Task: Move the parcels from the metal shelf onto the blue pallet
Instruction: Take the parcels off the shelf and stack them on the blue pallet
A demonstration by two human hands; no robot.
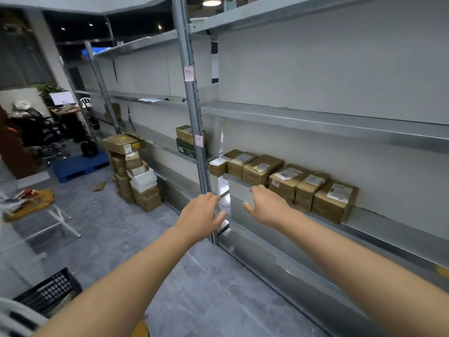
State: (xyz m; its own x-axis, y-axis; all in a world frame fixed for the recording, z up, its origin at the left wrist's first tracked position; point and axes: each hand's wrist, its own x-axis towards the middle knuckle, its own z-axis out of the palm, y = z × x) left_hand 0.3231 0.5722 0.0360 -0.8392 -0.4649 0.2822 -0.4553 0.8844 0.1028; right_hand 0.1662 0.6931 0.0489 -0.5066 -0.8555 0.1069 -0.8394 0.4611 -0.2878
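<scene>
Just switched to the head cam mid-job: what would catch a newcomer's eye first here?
Two bare arms reach in from below, left hand and right hand open and empty before the metal shelf. Just right of them, a row of brown parcels lines a lower shelf board. Further left, a stack of boxes stands on the floor near the blue pallet.

A grey tiled floor (116, 229) spreads at six o'clock, a desk (65, 111) with a lit monitor (62, 98) at ten, a ceiling lamp (211, 0) at twelve.
</scene>
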